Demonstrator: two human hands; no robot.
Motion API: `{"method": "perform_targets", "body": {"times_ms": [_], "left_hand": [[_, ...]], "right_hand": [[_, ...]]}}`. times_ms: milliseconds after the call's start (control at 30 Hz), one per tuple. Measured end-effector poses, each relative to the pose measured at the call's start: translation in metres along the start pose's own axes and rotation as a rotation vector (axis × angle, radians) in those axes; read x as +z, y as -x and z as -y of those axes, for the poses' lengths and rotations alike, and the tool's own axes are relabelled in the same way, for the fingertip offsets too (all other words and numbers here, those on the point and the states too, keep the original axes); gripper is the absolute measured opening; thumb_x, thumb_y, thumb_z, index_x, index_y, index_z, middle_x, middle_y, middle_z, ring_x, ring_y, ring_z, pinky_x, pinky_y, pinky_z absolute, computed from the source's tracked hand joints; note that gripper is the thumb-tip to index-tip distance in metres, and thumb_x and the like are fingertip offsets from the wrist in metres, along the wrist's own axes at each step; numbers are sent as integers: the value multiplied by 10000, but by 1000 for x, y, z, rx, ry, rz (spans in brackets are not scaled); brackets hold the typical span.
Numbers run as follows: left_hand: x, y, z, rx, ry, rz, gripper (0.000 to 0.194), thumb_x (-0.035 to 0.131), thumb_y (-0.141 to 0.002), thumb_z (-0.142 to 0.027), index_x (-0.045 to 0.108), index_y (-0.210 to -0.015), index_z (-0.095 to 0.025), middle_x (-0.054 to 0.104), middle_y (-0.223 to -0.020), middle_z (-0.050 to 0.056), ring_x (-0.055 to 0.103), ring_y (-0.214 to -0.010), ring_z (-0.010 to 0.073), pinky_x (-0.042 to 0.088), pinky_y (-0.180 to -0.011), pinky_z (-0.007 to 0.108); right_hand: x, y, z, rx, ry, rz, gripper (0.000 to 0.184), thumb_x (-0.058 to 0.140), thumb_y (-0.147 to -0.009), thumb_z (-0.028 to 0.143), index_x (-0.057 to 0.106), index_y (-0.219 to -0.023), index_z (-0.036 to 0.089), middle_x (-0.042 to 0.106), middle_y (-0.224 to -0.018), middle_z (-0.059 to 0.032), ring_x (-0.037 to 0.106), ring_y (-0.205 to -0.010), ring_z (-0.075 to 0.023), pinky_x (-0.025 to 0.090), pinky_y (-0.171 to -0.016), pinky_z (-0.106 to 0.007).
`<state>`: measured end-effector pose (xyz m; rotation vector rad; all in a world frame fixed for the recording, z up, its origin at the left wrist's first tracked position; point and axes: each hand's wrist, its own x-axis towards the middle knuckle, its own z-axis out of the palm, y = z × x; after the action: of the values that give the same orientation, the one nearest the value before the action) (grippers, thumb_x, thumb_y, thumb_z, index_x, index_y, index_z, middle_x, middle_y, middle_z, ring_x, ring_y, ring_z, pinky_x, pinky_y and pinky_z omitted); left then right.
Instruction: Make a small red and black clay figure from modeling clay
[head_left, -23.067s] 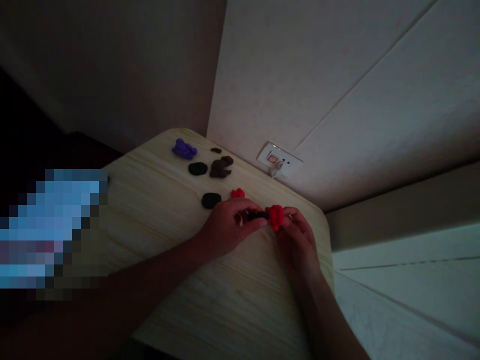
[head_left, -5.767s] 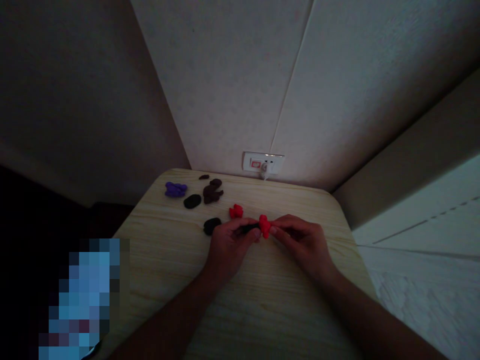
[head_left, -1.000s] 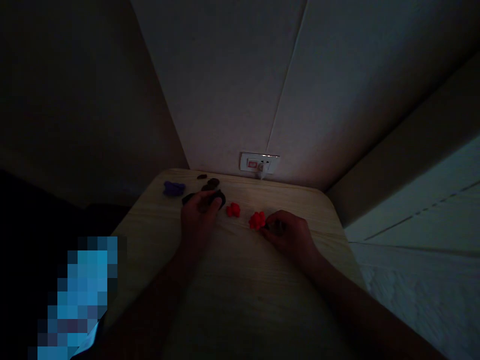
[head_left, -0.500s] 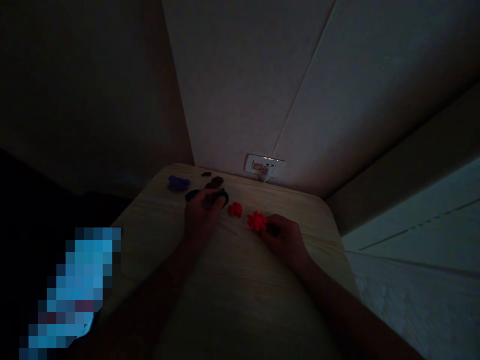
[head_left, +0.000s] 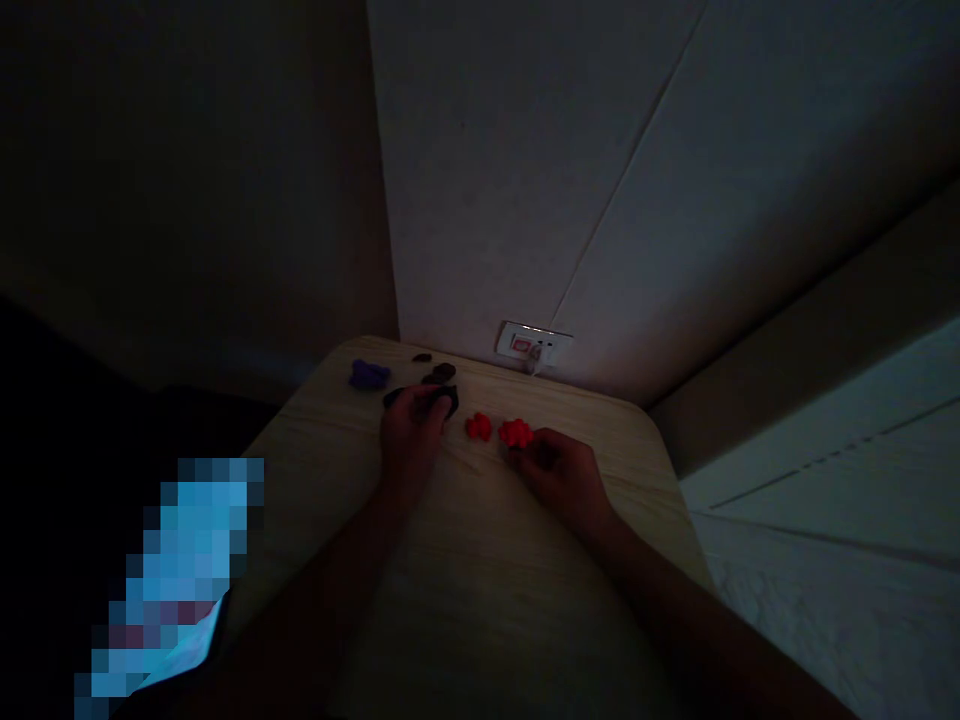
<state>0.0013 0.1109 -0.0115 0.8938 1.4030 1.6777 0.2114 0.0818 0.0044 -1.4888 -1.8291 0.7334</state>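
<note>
My left hand (head_left: 410,425) is closed on a dark, rounded lump (head_left: 449,400) that looks like modelling clay; its far side is hidden by the fingers. My right hand (head_left: 564,466) pinches a red flower-shaped piece (head_left: 516,432) with knobbly petals, holding it by its right side just over the wooden table (head_left: 480,540). Between the two hands lies a smaller red lump (head_left: 478,427), touched by neither. Past the left hand are a purple lump (head_left: 369,375), a dark brown lump (head_left: 444,371) and a small dark bit (head_left: 422,357).
A wall socket (head_left: 535,344) with a plug in it sits just behind the table's back edge. At the lower left is a bright blue, pixelated screen (head_left: 187,560). A pale panelled surface (head_left: 840,450) stands along the right side. The room is dim.
The red flower-shaped piece has been tilted in my right hand, its petals now seen more from the side. The dark lump has turned slightly in my left hand. The view has shifted a little.
</note>
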Motion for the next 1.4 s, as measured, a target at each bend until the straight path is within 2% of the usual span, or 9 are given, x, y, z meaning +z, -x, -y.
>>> {"method": "perform_targets", "body": {"times_ms": [100, 300, 500, 700, 833, 933, 1200, 1400], "left_hand": [[-1, -1, 3, -9, 29, -3, 286, 768, -731, -317, 709, -957, -152, 736, -883, 69, 655, -677, 147, 492, -546, 224], [-2, -4, 2, -20, 73, -18, 291, 757, -716, -312, 684, -942, -145, 699, -777, 31, 582, -562, 112, 444, -500, 216], [-2, -2, 0, -11, 66, -5, 283, 751, -730, -325, 673, -938, -150, 699, -792, 33, 585, -571, 114, 444, -516, 224], [-2, -3, 2, -11, 46, -6, 277, 747, -737, -320, 683, -951, -155, 709, -796, 32, 590, -570, 121, 445, -528, 233], [-1, -2, 0, -17, 38, -14, 272, 749, -738, -314, 688, -949, -153, 723, -830, 45, 621, -617, 132, 464, -548, 233], [-1, -2, 0, -13, 41, -16, 265, 754, -733, -307, 688, -935, -149, 707, -792, 31, 587, -577, 113, 452, -525, 222], [-2, -3, 3, -17, 39, -16, 287, 754, -728, -316, 686, -949, -146, 716, -840, 44, 609, -605, 118, 466, -530, 220], [-1, -1, -3, -15, 32, -20, 265, 751, -720, -304, 684, -923, -148, 719, -837, 50, 605, -602, 117, 464, -514, 211]], "right_hand": [[0, -3, 6, -28, 42, -7, 206, 716, -836, 360, 687, -761, 170, 640, -645, 0, 553, -581, -136, 391, -551, -237], [7, -8, 9, -93, 137, -36, 164, 731, -829, 332, 729, -810, 169, 681, -686, -14, 576, -598, -141, 406, -573, -243], [19, -9, 5, -83, 170, -48, 198, 732, -850, 373, 733, -842, 175, 707, -732, -29, 613, -625, -157, 430, -582, -255], [20, -9, 4, -89, 156, -64, 204, 765, -830, 377, 716, -837, 180, 695, -710, -18, 601, -606, -151, 434, -576, -253], [21, -8, 0, -125, 171, -73, 194, 787, -818, 350, 743, -896, 179, 722, -771, -37, 627, -649, -165, 460, -616, -266], [22, -7, 0, -160, 170, -84, 173, 781, -829, 324, 769, -924, 180, 735, -806, -53, 646, -683, -175, 479, -649, -277], [6, 1, -1, -167, 182, -131, 145, 766, -830, 329, 745, -860, 189, 710, -768, -42, 620, -650, -169, 479, -631, -279], [2, 2, -2, -137, 254, -57, 112, 770, -797, 294, 719, -809, 195, 690, -729, -27, 606, -627, -164, 439, -590, -268]]}}
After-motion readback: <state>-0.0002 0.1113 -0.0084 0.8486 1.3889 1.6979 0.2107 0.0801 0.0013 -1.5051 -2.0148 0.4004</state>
